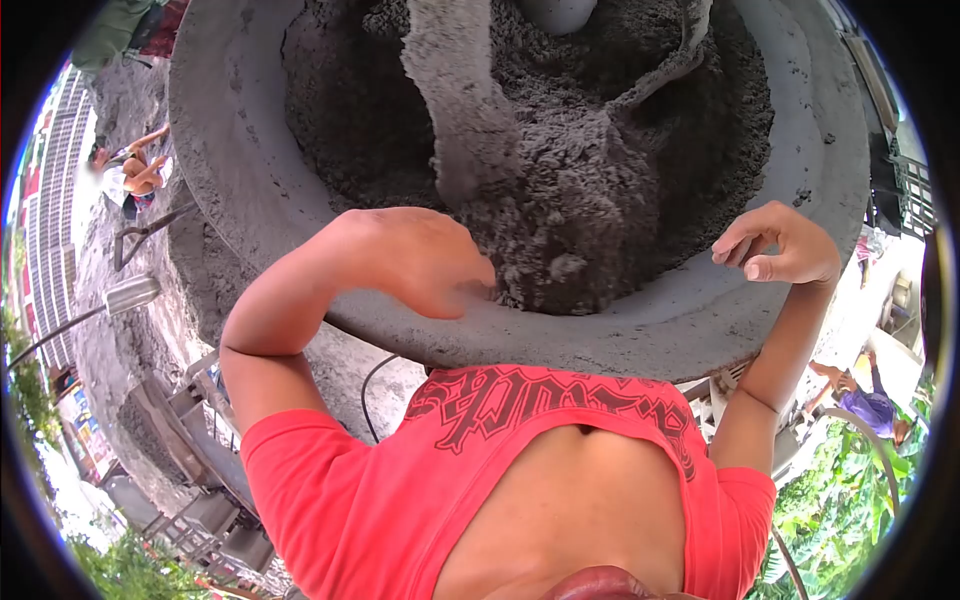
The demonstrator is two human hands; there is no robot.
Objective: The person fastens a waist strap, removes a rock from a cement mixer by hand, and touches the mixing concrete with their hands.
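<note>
Before me is the wide mouth of a concrete mixer drum (690,335), its rim crusted with grey cement. Inside lies a dark, wet concrete mix (575,230), with a cement-coated mixing blade (450,90) crossing it and a curved bar (665,75) to its right. My left hand (425,260) is over the near rim at the left, bent at the wrist; its fingers are smeared by motion, so their grip is unclear. Above the right part of the rim, my right hand (785,245) has loosely bent fingers with the thumb apart and nothing visible between them.
A black looped handle (125,245) and a metal-looking piece on a rod (132,294) stand left of the drum. A person (135,175) is at the far left, another (870,405) at the right. A thin dark cable (370,390) hangs below the rim.
</note>
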